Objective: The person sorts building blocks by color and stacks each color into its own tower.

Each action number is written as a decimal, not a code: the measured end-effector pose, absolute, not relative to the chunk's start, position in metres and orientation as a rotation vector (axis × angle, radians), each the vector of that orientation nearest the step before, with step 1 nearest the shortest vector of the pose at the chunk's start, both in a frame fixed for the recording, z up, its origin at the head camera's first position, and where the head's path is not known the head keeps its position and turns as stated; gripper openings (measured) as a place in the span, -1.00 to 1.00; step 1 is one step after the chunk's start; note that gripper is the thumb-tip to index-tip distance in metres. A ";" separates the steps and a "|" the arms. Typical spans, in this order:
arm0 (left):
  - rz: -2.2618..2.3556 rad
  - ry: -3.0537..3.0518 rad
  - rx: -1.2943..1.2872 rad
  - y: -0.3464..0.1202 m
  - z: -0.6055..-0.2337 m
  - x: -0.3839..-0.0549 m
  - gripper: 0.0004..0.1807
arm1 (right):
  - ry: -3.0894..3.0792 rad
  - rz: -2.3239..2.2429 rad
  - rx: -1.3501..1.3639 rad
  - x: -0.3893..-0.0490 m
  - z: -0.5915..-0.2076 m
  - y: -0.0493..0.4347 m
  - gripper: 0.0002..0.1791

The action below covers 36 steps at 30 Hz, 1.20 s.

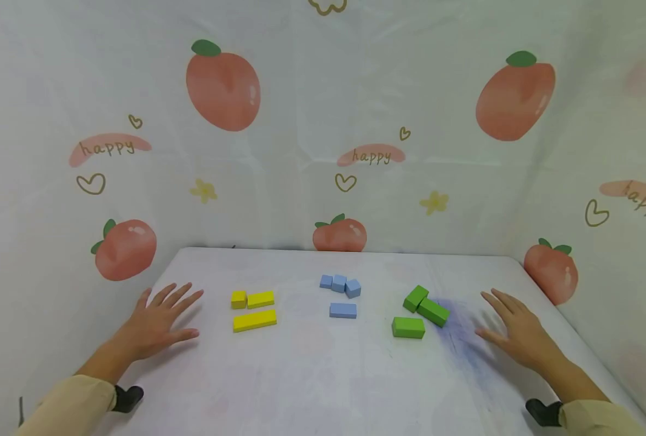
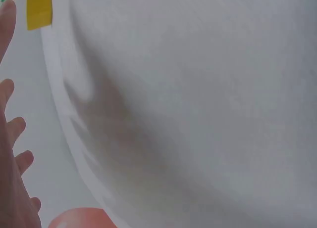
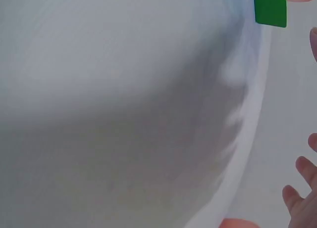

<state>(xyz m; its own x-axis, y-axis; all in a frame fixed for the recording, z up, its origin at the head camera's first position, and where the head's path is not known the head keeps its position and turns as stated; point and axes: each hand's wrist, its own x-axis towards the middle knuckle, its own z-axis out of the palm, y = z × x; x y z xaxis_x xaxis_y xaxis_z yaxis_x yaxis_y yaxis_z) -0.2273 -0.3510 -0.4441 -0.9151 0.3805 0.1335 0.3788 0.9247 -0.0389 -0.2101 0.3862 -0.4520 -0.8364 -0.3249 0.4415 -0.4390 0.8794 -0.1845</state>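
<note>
My left hand point(image 1: 158, 324) hovers over the left side of the white table, its fingers spread and holding nothing. To its right lie a yellow cube point(image 1: 238, 300), a short yellow block point(image 1: 260, 300) and a longer yellow block point(image 1: 254, 321). Over the right side is my right hand point(image 1: 519, 333), also spread and bare. Nearest it are three green blocks: one slanted point(image 1: 434, 312), one tilted behind point(image 1: 415, 298) and one in front point(image 1: 408, 327). Between the two groups sit three small blue cubes point(image 1: 339, 283) in a row, with a blue rectangular block point(image 1: 343, 310) before them.
The white table point(image 1: 312, 381) has a bluish smudge point(image 1: 459, 330) beside the green blocks. Its far edge meets a pale cloth backdrop point(image 1: 301, 91) printed with peaches and "happy" lettering. The cloth also rises along both sides. Beige sleeves point(image 1: 69, 409) cover my forearms.
</note>
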 end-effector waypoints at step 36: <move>-0.248 -2.777 -0.799 -0.272 -0.428 -0.234 -0.17 | -2.626 0.530 0.685 -0.235 -0.430 0.298 -0.20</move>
<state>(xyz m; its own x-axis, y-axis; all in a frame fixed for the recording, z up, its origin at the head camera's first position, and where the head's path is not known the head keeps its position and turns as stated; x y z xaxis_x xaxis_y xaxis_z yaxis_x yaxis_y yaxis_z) -0.2342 -0.2724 -0.4275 -0.8214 0.4995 0.2753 0.5403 0.8360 0.0953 -0.2351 0.2984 -0.4302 -0.8117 -0.3834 0.4407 -0.5244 0.8107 -0.2605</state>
